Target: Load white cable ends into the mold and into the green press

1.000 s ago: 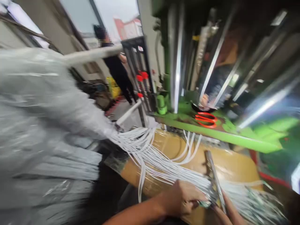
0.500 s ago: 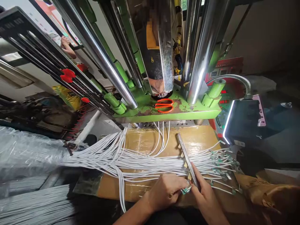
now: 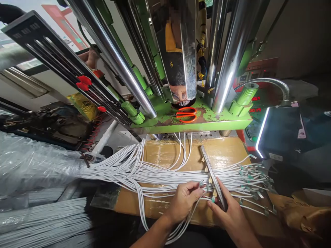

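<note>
My left hand [image 3: 184, 202] is closed in a pinch on white cables whose small green ends [image 3: 202, 184] stick out past the fingertips. These cables [image 3: 178, 236] loop down below the hand. My right hand [image 3: 231, 212] grips the lower end of a narrow metal bar [image 3: 210, 165], held tilted above the bench. Small brass-coloured pieces [image 3: 210, 180] project from its left side. A green connector end [image 3: 213, 198] sits at the lowest brass piece, near my right thumb. Under the bar lies a wide bundle of white cables [image 3: 165, 179] with green ends at the right.
A green press plate [image 3: 204, 122] carries orange-handled scissors [image 3: 186, 114] between steel columns. Several cables run under it. Brown cardboard [image 3: 152, 206] covers the bench. A lit lamp [image 3: 262, 132] stands right, plastic-wrapped cables [image 3: 38, 158] left. Another person's hand [image 3: 90, 58] shows behind.
My left hand has drawn back from the bar's lower end and turned, now showing cable ends in its pinch and cables looping below. The bar stays in my right hand. The view has shifted slightly.
</note>
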Demonstrator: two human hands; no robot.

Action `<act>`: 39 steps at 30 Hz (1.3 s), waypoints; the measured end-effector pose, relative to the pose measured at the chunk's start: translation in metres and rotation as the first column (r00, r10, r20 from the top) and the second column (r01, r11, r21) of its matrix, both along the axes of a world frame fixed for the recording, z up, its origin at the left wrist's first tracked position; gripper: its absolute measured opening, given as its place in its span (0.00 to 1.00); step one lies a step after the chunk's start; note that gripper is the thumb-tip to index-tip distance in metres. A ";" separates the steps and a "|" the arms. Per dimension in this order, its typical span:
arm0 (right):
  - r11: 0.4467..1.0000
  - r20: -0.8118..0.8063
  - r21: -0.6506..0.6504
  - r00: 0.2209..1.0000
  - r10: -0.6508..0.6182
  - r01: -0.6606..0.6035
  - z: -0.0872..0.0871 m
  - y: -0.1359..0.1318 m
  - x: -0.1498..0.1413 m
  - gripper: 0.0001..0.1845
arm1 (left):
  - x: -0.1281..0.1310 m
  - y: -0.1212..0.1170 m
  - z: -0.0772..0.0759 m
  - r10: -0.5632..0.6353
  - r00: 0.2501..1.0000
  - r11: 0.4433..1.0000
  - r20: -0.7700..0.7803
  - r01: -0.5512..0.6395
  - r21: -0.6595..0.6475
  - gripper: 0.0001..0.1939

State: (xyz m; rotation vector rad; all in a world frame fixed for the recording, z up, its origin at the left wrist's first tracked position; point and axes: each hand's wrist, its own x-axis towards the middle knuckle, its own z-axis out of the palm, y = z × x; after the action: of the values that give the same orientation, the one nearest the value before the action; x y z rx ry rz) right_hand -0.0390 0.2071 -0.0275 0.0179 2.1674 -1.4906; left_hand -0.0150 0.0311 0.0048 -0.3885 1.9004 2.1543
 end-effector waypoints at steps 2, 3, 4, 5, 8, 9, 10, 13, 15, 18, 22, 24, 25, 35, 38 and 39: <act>1.000 -0.019 -0.009 1.000 -0.025 0.025 0.000 0.000 0.000 0.46 | 0.000 -0.004 -0.001 0.021 0.999 0.998 0.032 -0.023 0.056 0.11; 0.999 -0.030 -0.012 0.999 -0.035 0.035 0.001 0.000 0.000 0.45 | 0.001 -0.006 -0.001 0.028 0.999 0.997 0.036 -0.031 0.069 0.11; 0.999 -0.037 -0.013 0.999 -0.040 0.040 0.001 0.000 0.000 0.44 | 0.001 -0.006 0.000 0.022 0.999 0.997 0.034 -0.024 0.073 0.11; 0.999 -0.040 -0.011 0.998 -0.041 0.041 0.001 0.000 0.001 0.44 | 0.001 -0.006 0.001 0.001 1.000 0.998 0.030 -0.003 0.060 0.11; 1.000 -0.034 0.000 0.999 -0.026 0.026 -0.001 -0.002 0.003 0.45 | 0.000 0.002 0.006 -0.100 0.995 0.991 0.014 0.101 -0.091 0.14; 1.000 -0.035 0.000 0.999 -0.019 0.019 -0.002 -0.002 0.003 0.44 | 0.000 0.006 0.007 -0.114 0.993 0.979 -0.004 0.112 -0.170 0.13; 1.000 -0.038 -0.004 0.999 -0.014 0.014 -0.003 -0.002 0.003 0.44 | -0.001 0.009 0.007 -0.113 0.993 0.963 -0.036 0.100 -0.250 0.11; 0.999 -0.036 -0.035 0.999 -0.011 0.010 -0.006 -0.002 0.003 0.45 | -0.003 0.016 0.004 -0.081 0.989 0.940 -0.127 0.033 -0.339 0.04; 0.999 -0.009 -0.043 1.000 0.001 -0.001 -0.006 -0.001 0.002 0.45 | -0.006 0.013 0.003 -0.032 0.996 0.980 -0.084 0.015 -0.199 0.08; 0.998 0.030 -0.049 0.999 0.029 -0.027 -0.004 0.000 0.002 0.46 | -0.012 0.001 0.004 -0.021 0.999 0.998 -0.035 0.019 -0.068 0.13; 0.993 0.022 -0.100 0.998 -0.058 0.059 -0.006 0.001 0.002 0.44 | -0.018 -0.014 0.005 -0.272 0.921 0.902 -0.279 0.144 -0.406 0.09; 0.993 0.019 -0.101 0.998 -0.066 0.068 -0.008 0.001 0.002 0.44 | -0.021 -0.017 -0.001 -0.411 0.809 0.828 -0.420 0.139 -0.543 0.12; 0.995 0.024 -0.095 0.999 -0.042 0.044 -0.008 0.001 0.002 0.45 | -0.022 -0.018 -0.004 -0.465 0.747 0.798 -0.475 0.121 -0.591 0.14; 0.994 0.024 -0.098 0.998 -0.055 0.057 -0.005 -0.003 0.004 0.43 | -0.034 -0.024 -0.007 -0.789 0.469 0.461 -0.397 0.026 -0.887 0.13; 0.997 0.028 -0.072 0.999 -0.036 0.038 -0.005 -0.002 0.004 0.43 | -0.034 -0.027 -0.003 -0.824 0.444 0.405 -0.352 0.027 -0.914 0.14; 0.996 0.021 -0.067 0.998 -0.052 0.054 -0.005 -0.003 0.004 0.43 | -0.034 -0.028 -0.003 -0.825 0.441 0.404 -0.353 0.024 -0.915 0.14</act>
State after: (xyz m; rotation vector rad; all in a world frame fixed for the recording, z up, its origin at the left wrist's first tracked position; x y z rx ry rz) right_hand -0.0346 0.2045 -0.0323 0.0670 2.1149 -1.5865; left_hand -0.0492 0.0034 0.0015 1.1782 2.8868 0.8097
